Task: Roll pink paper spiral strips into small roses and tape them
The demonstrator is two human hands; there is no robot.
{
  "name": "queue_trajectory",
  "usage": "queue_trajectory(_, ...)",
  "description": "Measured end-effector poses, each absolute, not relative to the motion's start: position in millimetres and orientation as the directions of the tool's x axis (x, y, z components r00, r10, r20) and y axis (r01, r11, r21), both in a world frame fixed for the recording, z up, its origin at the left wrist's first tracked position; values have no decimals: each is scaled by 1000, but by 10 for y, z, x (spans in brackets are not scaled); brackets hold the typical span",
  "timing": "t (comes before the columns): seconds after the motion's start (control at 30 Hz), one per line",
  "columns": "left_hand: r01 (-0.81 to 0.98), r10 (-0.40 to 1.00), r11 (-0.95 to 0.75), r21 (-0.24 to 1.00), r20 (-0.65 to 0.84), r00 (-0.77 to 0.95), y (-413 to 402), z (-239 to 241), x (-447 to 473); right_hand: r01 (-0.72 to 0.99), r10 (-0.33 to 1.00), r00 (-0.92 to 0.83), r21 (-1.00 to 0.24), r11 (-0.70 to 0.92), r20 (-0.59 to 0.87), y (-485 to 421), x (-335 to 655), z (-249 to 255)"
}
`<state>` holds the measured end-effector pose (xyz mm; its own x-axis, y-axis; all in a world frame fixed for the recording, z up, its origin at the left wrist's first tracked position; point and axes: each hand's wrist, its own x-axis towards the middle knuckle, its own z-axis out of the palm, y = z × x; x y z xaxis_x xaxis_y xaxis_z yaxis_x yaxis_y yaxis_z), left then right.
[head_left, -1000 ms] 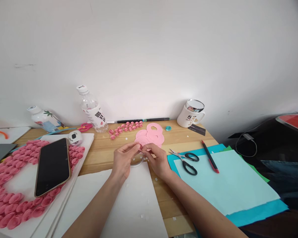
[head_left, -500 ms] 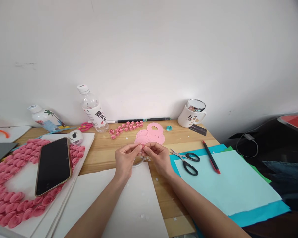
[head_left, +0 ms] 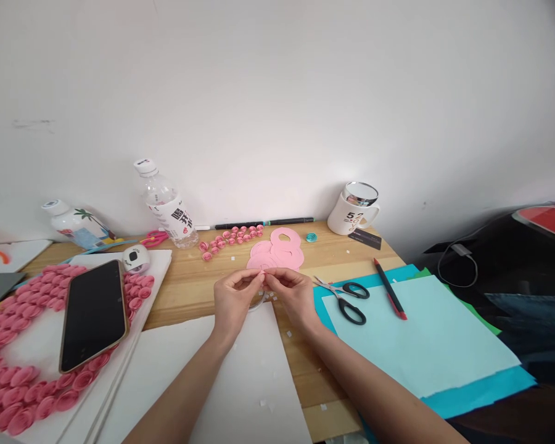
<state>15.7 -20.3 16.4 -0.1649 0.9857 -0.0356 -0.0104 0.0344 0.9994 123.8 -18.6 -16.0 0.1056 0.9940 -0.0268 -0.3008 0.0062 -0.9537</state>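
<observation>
My left hand (head_left: 232, 301) and my right hand (head_left: 294, 297) meet fingertip to fingertip over the table, both closed in a pinch. Between them is a small pink paper strip (head_left: 262, 269), mostly covered by the fingers. Just beyond the fingers lies a pile of pink paper rings (head_left: 277, 251). Behind that, several rolled pink paper roses (head_left: 234, 236) stand in loose rows, with one teal paper rose (head_left: 311, 237) to the right. Under the hands a roll of tape (head_left: 258, 303) is partly hidden, with tiny white scraps around it.
Black-handled scissors (head_left: 346, 297) and a black-red pen (head_left: 390, 288) lie on blue paper sheets (head_left: 416, 339) at right. A mug (head_left: 353, 209) and a water bottle (head_left: 169, 206) stand by the wall. At left a phone (head_left: 94, 314) rests on a pink rose wreath (head_left: 23, 388).
The view has shifted slightly, moving most things a little to the left. Both hands stay together, with the fingertips in a slightly different pinch on the pink paper strip.
</observation>
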Motion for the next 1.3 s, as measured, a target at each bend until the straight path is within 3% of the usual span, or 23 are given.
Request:
queue_trajectory(0.2,161,987,3,987,23,-156,-189,122,152,-134,982,190,-991,21,-4,-202,1248,-108)
queue_trajectory(0.53,185,993,18,983,4,-120,-170,87,171,-260,986,132,-963,-69,-107,-156,1272,-169)
queue_trajectory(0.77,262,989,-71,962,102,-107,-168,46,159,-267,985,139,-962,-64,-104,-152,1273,-188)
queue_trajectory(1.13,178,997,-36,983,49,-65,-159,6,187,-278,979,160,-957,-76,-124,-125,1282,-256)
queue_trajectory(1.3,145,994,-44,988,58,-92,-157,11,189,-192,980,170,-979,-67,-101,-166,1255,-171)
